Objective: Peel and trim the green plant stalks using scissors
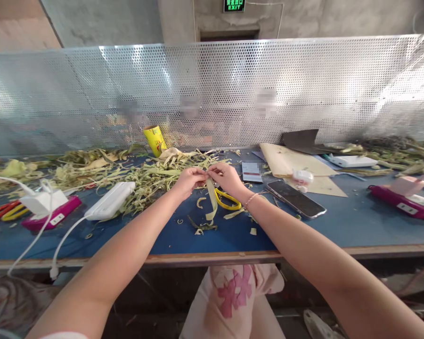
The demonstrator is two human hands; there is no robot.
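Observation:
My left hand [191, 181] and my right hand [228, 179] meet fingertip to fingertip above the middle of the table. Both are closed in a pinch on the top end of a pale green dried leaf strip [211, 200], which hangs down towards the tabletop. The exact grip between the fingertips is too small to make out. Just below my right hand lie yellow scissor-like handles [228, 200], partly covered by the hand. Behind my left hand spreads a heap of dried leaf strips [155, 174]. Small scraps [203, 227] lie under the hanging strip.
A black phone [297, 199], a card [252, 172] and brown paper [293, 162] lie on the right. To the left are a white power bank [111, 200] with a cable and a magenta power strip [53, 214]. A yellow tube [154, 140] stands before the perforated metal screen [226, 89].

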